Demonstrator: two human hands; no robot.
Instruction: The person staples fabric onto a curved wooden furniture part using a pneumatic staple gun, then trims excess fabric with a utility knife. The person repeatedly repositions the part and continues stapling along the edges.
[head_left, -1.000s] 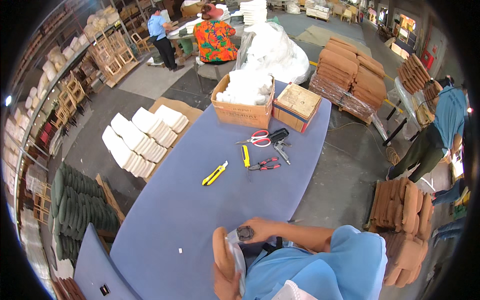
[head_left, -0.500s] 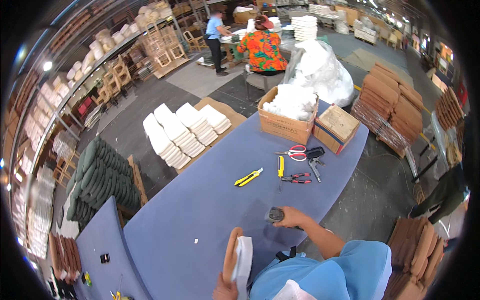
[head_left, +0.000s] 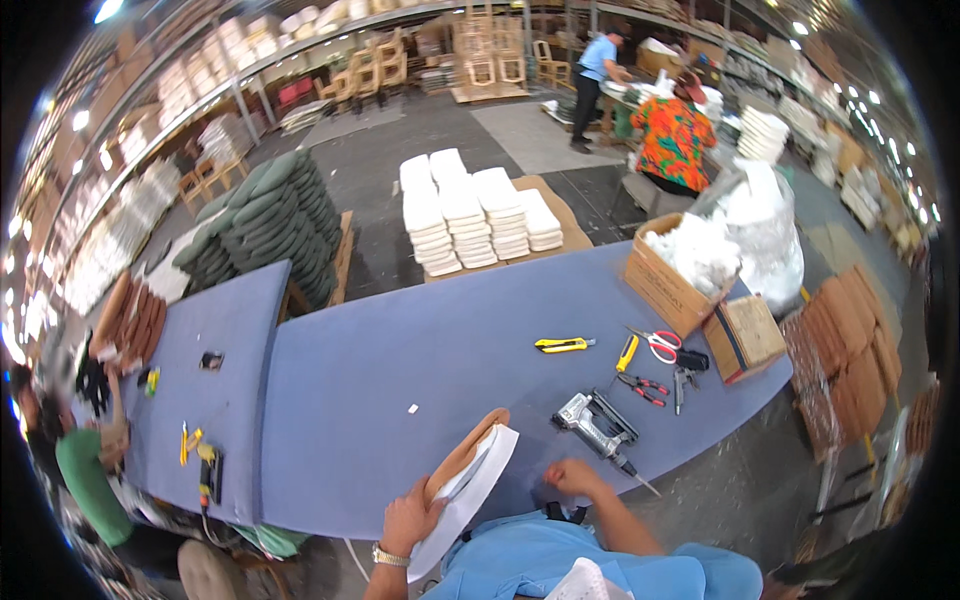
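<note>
1. Brown-and-white cushion [head_left: 467, 453]: grasped near its lower-left end by the left hand [head_left: 410, 518], fingers closed over the edge. It is held tilted on edge at the near side of the blue table [head_left: 340, 400].
2. Cushion's long axis slants from that grip away and rightward; rounded far end points across the table.
3. Right hand [head_left: 577, 479]: right of the cushion, apart from it. Fingers curled; cannot tell whether they enclose anything.
4. Silver staple gun [head_left: 592, 426]: lies on the table just beyond the right hand, the nearer of the two. Long axis runs upper left to lower right, coupling end pointing toward the near table edge.
5. Farther out: pliers [head_left: 645, 389], yellow cutter [head_left: 564, 345].
</note>
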